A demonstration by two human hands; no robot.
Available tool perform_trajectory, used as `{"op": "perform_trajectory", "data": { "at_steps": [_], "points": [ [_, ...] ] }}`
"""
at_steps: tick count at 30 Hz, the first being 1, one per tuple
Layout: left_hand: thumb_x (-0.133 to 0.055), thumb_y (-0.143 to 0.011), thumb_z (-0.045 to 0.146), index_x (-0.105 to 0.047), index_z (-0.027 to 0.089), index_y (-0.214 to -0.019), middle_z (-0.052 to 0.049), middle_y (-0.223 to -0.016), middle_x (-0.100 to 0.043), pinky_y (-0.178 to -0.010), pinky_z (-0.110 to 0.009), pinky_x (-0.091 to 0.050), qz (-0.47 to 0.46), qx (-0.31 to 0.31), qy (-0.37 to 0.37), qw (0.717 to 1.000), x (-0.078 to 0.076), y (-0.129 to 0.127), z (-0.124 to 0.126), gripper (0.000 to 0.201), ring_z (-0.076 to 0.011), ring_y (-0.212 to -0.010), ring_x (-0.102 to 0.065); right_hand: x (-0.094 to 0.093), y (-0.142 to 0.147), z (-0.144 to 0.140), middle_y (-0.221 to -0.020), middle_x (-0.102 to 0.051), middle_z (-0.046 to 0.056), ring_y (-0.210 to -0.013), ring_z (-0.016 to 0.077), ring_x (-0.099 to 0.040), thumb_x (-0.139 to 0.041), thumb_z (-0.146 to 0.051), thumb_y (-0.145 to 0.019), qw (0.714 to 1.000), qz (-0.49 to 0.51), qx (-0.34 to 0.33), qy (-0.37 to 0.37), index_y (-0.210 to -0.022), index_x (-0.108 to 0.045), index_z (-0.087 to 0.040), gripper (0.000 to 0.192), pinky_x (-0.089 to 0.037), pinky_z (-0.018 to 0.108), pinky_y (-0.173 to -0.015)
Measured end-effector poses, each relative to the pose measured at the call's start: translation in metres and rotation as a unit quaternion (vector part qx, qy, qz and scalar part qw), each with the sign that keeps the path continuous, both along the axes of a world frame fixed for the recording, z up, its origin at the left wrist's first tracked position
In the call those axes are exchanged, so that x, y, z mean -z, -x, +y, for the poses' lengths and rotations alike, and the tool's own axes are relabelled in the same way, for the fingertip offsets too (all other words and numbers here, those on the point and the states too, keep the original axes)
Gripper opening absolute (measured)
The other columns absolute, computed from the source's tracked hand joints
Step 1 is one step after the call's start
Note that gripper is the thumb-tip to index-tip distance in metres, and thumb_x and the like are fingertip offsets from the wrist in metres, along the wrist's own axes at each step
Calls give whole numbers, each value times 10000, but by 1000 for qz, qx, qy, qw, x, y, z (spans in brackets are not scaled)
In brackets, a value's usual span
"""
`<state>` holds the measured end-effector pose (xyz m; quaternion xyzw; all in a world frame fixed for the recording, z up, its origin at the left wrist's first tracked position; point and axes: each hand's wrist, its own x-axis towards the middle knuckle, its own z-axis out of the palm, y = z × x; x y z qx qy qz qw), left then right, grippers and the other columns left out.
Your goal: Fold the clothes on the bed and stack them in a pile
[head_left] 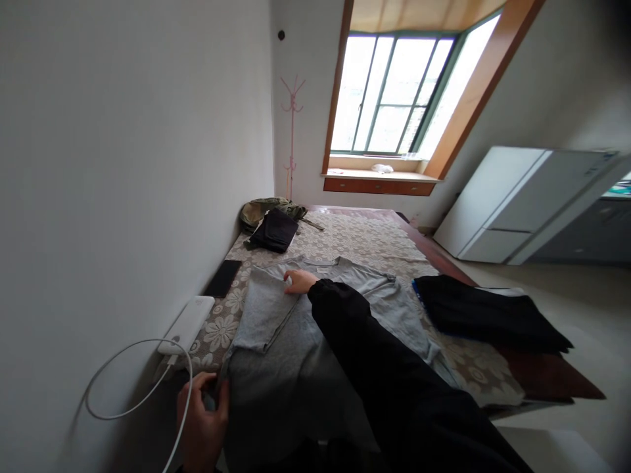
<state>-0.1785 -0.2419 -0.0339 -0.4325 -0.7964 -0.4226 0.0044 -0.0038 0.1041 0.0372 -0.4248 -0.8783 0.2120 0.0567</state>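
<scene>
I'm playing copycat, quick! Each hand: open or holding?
Left hand: curled at gray shirt, grip can't be told.
Right hand: closed, pinching the shirt's sleeve.

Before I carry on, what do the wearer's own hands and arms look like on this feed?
Both the left hand and the right hand are ungloved. The right arm wears a long, loose black sleeve, gathered at the wrist, without visible markings. The left sleeve is mostly out of frame.

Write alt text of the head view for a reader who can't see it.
A grey shirt lies spread on a floral cloth, the right hand near one shoulder and the left hand at its side edge. A white device with a cable lies by the left wall; black fabric lies right, a window beyond.
</scene>
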Motion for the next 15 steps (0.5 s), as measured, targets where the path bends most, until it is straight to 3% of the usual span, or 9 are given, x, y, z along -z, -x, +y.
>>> {"op": "perform_trajectory", "data": {
  "at_steps": [2,4,6,9,12,15],
  "points": [
    [-507,-946,487,-609,246,-1147,-152,-1303,-643,-1135,-538,-421,69,42,-37,996,-12,-10,12,330,-338,-1293,-566,-2,-8,-6,-926,-746,-6,-950,195,-685,-821,-330,-773,1000,8,12,2,-1200,-695,-274,449,-463,253,-790],
    [-479,-968,395,-627,260,-1222,-121,-1397,-617,-1205,-535,-346,105,110,-36,988,-24,-17,26,324,-316,-1403,-486,-4,-14,-16,-917,-741,-8,-926,184,-682,-778,-330,-823,999,19,31,0,-1257,-660,-262,454,-466,255,-785],
    [-460,-974,342,-659,271,-1233,-89,-1345,-671,-1221,-533,-323,115,169,-11,979,-33,-17,40,334,-301,-1371,-525,-7,-21,-30,-959,-743,16,-944,196,-681,-752,-339,-852,998,28,48,-5,-1324,-617,-237,502,-473,272,-799],
    [-454,-973,348,-729,279,-1086,-74,-1134,-757,-1159,-521,-396,111,206,21,972,-37,-8,53,305,-298,-1162,-651,-8,-42,-63,-1148,-725,75,-1083,240,-659,-775,-354,-835,997,52,50,-29,-1425,-543,-229,647,-477,323,-899],
    [-456,-970,374,-742,285,-969,-73,-1020,-770,-1129,-526,-416,115,207,25,971,-32,0,58,300,-300,-1048,-683,-7,-87,-104,-1298,-666,95,-1204,284,-607,-776,-372,-831,992,99,19,-73,-1424,-553,-264,642,-458,386,-996],
    [-459,-962,364,-745,286,-1013,-76,-1128,-765,-1224,-614,-245,112,191,15,975,-31,-15,63,300,-330,-1201,-640,-5,-148,-144,-1205,-688,74,-1156,269,-621,-715,-357,-876,986,129,46,-91,-1252,-670,-268,389,-454,388,-1014]
  ]
}}
